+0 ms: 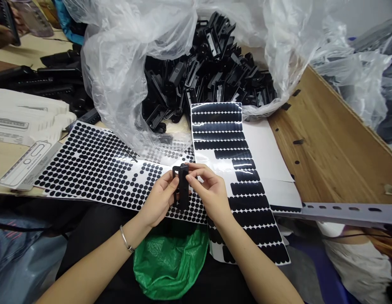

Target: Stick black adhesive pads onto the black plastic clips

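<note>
My left hand (pixel 159 198) grips a small black plastic part (pixel 182 185) upright from the left side, fingers closed round it. My right hand (pixel 208 188) pinches the top of the same part with thumb and fingertips. Both hands hover just above a white sheet of small round black stickers (pixel 97 164). To the right lies a second sheet with long oval black pads (pixel 236 169), several rows of it peeled off. A silver bangle sits on my left wrist.
A clear plastic bag (pixel 126 63) spills a heap of black plastic parts (pixel 208 71) at the back. White printed cards (pixel 21 118) stack at the left. A green bag (pixel 170 261) rests in my lap. A perforated metal rail (pixel 347 211) edges the wooden table at the right.
</note>
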A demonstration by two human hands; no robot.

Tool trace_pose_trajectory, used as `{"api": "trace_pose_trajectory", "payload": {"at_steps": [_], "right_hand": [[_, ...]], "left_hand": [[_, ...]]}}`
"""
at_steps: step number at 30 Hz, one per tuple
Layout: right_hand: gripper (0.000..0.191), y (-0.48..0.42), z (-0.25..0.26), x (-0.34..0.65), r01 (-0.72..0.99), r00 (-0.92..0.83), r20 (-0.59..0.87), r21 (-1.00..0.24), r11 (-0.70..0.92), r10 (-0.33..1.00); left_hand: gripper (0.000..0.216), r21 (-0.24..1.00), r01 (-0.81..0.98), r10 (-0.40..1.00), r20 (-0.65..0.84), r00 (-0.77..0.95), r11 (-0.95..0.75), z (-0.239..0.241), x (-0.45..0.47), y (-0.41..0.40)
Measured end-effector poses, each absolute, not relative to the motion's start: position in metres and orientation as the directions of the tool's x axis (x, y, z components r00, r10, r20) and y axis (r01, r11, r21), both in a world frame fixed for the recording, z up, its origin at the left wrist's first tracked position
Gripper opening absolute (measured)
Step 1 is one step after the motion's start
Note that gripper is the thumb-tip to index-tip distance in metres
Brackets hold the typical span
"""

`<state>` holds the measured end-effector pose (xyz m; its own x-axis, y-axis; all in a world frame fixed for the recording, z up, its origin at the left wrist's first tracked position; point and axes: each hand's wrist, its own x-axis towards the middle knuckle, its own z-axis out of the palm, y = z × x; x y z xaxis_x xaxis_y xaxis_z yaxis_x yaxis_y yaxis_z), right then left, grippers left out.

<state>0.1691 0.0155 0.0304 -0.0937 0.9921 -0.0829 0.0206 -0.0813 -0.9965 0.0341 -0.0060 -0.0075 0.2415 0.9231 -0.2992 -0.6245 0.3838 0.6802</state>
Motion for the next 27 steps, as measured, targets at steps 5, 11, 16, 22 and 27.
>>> {"api": "trace_pose_trajectory", "payload": {"at_steps": [5,11,16,22,27], "right_hand": [[0.015,0.014,0.03,0.169,0.023,-0.086,-0.076,-0.997,-0.074,0.993],[0.016,0.013,0.029,0.168,0.029,-0.079,-0.1,-0.995,-0.098,0.992],[0.015,0.013,0.028,0.169,0.042,-0.074,-0.094,-0.995,-0.091,0.993],[0.014,0.013,0.026,0.169,0.029,-0.056,-0.08,-0.996,-0.079,0.995],[0.02,0.011,0.032,0.17,0.001,-0.052,-0.111,-0.994,-0.111,0.992]], "left_hand": [[0.028,0.684,-0.625,0.926,-0.296,0.233,0.376,-0.007,0.034,-0.007],[0.029,0.695,-0.625,0.934,-0.281,0.219,0.355,-0.006,0.036,-0.007],[0.032,0.719,-0.607,0.94,-0.285,0.189,0.34,-0.007,0.036,-0.007],[0.026,0.798,-0.528,0.957,-0.253,0.143,0.29,-0.012,0.036,-0.008],[0.027,0.874,-0.433,0.975,-0.207,0.077,0.22,-0.018,0.037,-0.01]]}}
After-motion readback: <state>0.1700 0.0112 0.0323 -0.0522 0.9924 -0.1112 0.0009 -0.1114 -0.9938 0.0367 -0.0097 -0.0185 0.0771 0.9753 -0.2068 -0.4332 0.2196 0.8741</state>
